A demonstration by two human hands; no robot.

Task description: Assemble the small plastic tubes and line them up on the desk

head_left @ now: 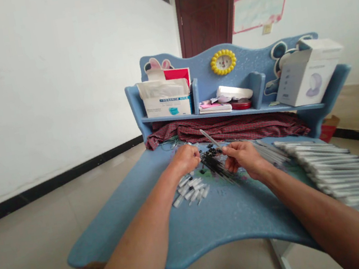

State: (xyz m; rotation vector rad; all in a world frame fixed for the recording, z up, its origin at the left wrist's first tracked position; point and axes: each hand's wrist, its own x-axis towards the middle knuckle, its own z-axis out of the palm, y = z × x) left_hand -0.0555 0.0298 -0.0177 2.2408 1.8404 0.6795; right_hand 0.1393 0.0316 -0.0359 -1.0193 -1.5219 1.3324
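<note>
My right hand point(243, 158) pinches a slim, pale pen barrel point(210, 138) that tilts up and to the left. Left of it, my left hand point(186, 158) is closed, and whatever its fingers hold is hidden. Between the hands lies a bundle of thin black pen refills point(217, 168), with small black pieces point(212, 149) at its far end. White translucent pen caps point(192, 189) are heaped just below my left hand. Beyond my right wrist, loose clear barrels point(270, 152) lie together.
Many whitish pens point(344, 171) lie in rows along the right of the blue desk point(215, 225). A checked cloth point(233, 127) is bunched under the shelf. The shelf carries a mask box point(167, 102), a white box point(306, 72) and a white case point(234, 92).
</note>
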